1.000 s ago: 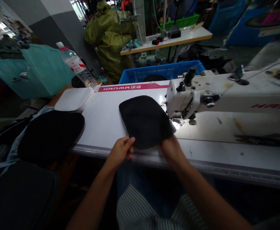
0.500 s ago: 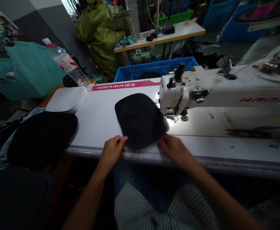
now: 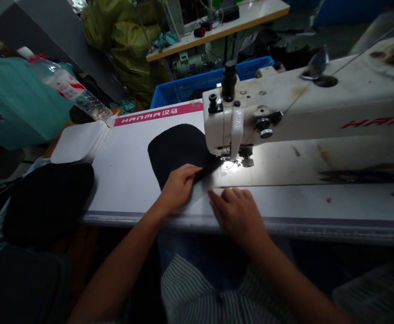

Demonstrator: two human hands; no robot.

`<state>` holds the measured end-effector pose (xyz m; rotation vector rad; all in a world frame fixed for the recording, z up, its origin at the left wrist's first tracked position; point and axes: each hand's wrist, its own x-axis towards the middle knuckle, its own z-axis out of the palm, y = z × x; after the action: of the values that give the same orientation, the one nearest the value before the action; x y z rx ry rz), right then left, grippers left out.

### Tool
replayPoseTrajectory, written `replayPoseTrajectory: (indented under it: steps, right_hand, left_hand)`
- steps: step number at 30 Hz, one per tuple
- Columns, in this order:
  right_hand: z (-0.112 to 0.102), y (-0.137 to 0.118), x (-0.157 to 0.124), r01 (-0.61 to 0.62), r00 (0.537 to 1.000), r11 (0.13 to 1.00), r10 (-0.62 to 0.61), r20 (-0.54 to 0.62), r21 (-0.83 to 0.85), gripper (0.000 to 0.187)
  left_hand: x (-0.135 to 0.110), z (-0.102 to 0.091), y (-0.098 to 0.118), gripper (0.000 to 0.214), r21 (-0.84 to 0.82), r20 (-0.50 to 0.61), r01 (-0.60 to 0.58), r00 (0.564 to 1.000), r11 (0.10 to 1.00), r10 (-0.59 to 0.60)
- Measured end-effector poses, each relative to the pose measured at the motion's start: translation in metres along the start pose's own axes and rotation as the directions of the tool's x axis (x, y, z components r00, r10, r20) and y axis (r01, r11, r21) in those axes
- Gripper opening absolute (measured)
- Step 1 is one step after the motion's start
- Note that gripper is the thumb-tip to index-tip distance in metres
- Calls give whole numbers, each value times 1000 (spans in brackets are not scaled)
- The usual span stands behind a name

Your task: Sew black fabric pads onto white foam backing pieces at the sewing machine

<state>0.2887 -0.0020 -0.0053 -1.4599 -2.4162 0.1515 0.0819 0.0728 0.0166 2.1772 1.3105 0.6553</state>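
A black rounded fabric piece (image 3: 174, 146) lies on the white sewing table, its right side reaching under the lit presser foot (image 3: 231, 163) of the sewing machine (image 3: 267, 119). My left hand (image 3: 179, 186) is closed on the near edge of this piece, thumb and fingers pinching it. Between my hands is a pale patch, and I cannot tell whether it is the fabric's underside or another layer. Just right of it, my right hand (image 3: 239, 211) is closed with curled fingers near the table's front; what its fingertips hold, if anything, is hidden.
A stack of white rounded pieces (image 3: 77, 141) and a black pile (image 3: 50, 198) sit at the left. Behind them leans a plastic bottle (image 3: 70, 85). A blue crate (image 3: 183, 87) stands beyond the table. Dark scissors-like shapes (image 3: 352, 175) lie under the machine arm.
My left hand has moved right and up along the fabric's near edge. My right hand has come off its earlier grip on the fabric's right corner. The view has shifted slightly.
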Motion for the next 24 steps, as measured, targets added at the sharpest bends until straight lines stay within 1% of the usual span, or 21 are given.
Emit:
replayPoseTrajectory:
  steps: [1,3,5,6,8,9,12,14,16,18,22,24]
  right_hand:
    - [0,1,0,0,1000,1000,0,4,10,26]
    - [1,2,-1,-2,1000,1000,2,2,28,26]
    - [2,2,-1,-4,1000,999,5,-18,42,26]
    - [3,2,-1,-4,1000,999,5,-25,46,26]
    - [3,2,-1,-5,999,999,7,-32,43,25]
    - [3,1,-1,-7,999,999,8,-33,39,22]
    - [4,1,-1,-18,999,999,19,-32,32,17]
    - [4,0,-1,-25,999,999,26,-22,36,17]
    - [4,0,-1,-31,999,999,31,-15,40,19]
    - [4,0,-1,-33,999,999,34,-16,43,22]
    - [3,1,-1,-28,999,998,29,-17,51,29]
    - [3,1,-1,-31,999,998,32,-12,52,29]
  left_hand:
    - [2,-3,-3,38,-75,-25,34,999,997,-36]
    - [4,-9,-3,37,-155,-14,45,999,987,-47]
    - [3,-10,3,43,-157,59,3,998,988,6]
    - [2,-9,7,47,-122,100,-33,994,992,45]
    - [0,-4,13,50,27,175,-137,976,990,130]
    - [-2,-1,14,49,129,208,-200,963,971,171]
    - [-7,9,14,43,402,279,-356,925,844,257]
    - [-9,13,14,42,499,296,-398,913,770,280]
    - [-11,15,14,41,549,290,-405,913,732,288]
    - [-12,14,15,41,571,274,-394,918,720,285]
    - [-13,13,13,42,577,243,-357,934,734,263]
    - [-12,12,11,42,576,243,-345,938,741,248]
